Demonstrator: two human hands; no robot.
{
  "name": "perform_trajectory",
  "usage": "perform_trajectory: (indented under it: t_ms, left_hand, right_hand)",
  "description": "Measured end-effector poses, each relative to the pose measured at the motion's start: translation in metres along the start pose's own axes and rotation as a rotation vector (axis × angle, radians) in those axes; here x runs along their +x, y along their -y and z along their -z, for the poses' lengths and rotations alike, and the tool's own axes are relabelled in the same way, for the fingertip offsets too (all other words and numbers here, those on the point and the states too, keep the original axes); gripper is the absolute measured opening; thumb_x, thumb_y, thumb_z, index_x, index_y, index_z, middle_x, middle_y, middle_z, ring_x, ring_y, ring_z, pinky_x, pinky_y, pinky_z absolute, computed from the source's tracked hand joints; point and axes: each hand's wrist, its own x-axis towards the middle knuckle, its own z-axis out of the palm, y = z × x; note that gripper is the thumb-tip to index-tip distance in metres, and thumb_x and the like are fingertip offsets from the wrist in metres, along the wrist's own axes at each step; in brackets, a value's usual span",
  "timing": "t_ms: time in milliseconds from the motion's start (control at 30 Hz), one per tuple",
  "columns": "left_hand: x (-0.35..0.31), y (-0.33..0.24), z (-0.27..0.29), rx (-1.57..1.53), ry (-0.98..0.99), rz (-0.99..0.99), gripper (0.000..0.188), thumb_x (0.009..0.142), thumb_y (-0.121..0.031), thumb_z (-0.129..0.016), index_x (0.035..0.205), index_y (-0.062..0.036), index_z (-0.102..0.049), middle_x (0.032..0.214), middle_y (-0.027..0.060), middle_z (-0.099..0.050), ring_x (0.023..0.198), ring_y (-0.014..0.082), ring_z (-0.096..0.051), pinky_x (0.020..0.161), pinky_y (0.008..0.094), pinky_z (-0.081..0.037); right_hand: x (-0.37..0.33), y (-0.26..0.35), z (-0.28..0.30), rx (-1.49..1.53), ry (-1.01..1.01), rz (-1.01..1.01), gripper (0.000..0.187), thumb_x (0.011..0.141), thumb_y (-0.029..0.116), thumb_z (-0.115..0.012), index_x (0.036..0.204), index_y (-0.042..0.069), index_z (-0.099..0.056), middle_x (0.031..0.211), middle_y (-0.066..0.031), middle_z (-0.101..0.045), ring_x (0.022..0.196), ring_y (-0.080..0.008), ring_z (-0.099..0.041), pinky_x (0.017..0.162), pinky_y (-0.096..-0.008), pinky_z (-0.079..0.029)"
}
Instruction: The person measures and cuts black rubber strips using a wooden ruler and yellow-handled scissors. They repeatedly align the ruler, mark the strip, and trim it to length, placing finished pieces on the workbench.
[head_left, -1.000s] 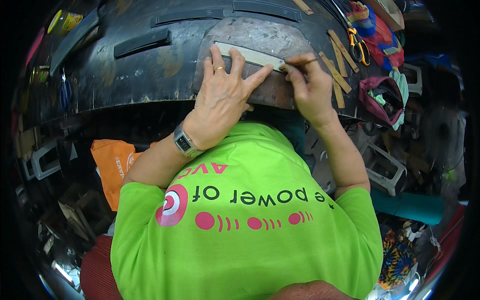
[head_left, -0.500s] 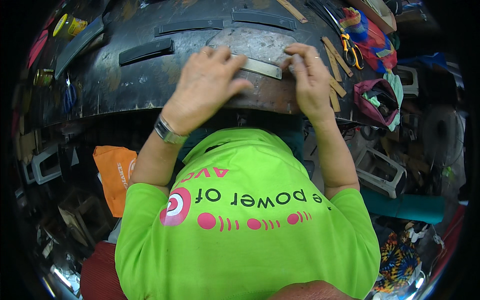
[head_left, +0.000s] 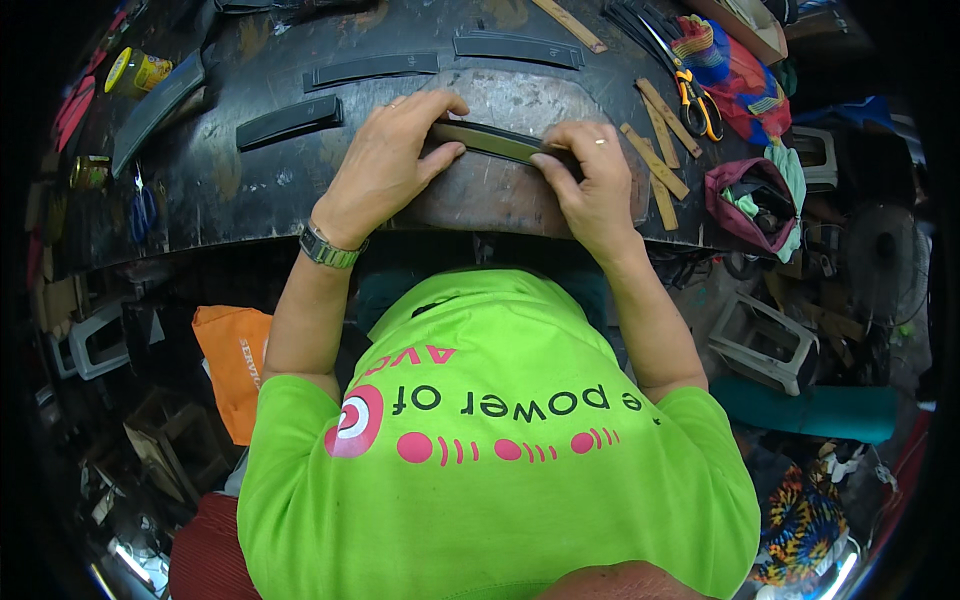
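Observation:
A narrow dark strip with an olive-coloured face [head_left: 488,142] spans the gap between my hands, over a worn slab [head_left: 470,205] on the dark table. My left hand [head_left: 395,150] grips the strip's left end, thumb on the near side and fingers behind. At the other end, my right hand [head_left: 592,170] pinches it between thumb and curled fingers. The strip's two ends are partly covered by my fingers. Beyond my hands lie similar black strips: one at the left [head_left: 290,123], one in the middle [head_left: 372,68] and one farther right [head_left: 518,49].
Several flat wooden pieces [head_left: 655,180] lie right of the slab. Orange-handled scissors [head_left: 697,110] and a maroon pouch [head_left: 750,205] sit farther right. At the left are a long dark curved strip [head_left: 160,100], a yellow-lidded jar [head_left: 138,72] and blue-handled scissors [head_left: 143,207].
The strip's visible face has gone from pale to olive, and it now shows a dark upper edge. My left hand has moved to its left end; my right hand has closed on the right end.

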Motion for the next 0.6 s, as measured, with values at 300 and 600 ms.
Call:
perform_trajectory:
  t_ms: [300,600]
  left_hand:
    - [0.052,0.026,-0.002,-0.075,-0.188,-0.073,0.019,0.096,-0.015,-0.068,0.111,-0.004,-0.075,0.1,0.0144,-0.074,0.089,0.0303,-0.071,0.082,0.0347,-0.055]
    - [0.114,0.057,-0.034,0.26,-0.031,0.029,0.027,0.097,-0.025,-0.068,0.117,-0.008,-0.076,0.112,0.0151,-0.074,0.1,0.0324,-0.071,0.091,0.0404,-0.054]
  right_hand:
    - [-0.01,-0.025,-0.002,0.867,-0.52,-0.386,0.013,0.1,0.005,-0.069,0.109,0.004,-0.06,0.096,0.003,-0.059,0.085,-0.0036,-0.054,0.076,-0.0189,-0.044]
    - [-0.011,-0.027,0.001,0.976,-0.548,-0.45,0.013,0.1,0.006,-0.068,0.109,0.006,-0.059,0.095,0.0038,-0.06,0.082,-0.0033,-0.056,0.073,-0.0192,-0.045]
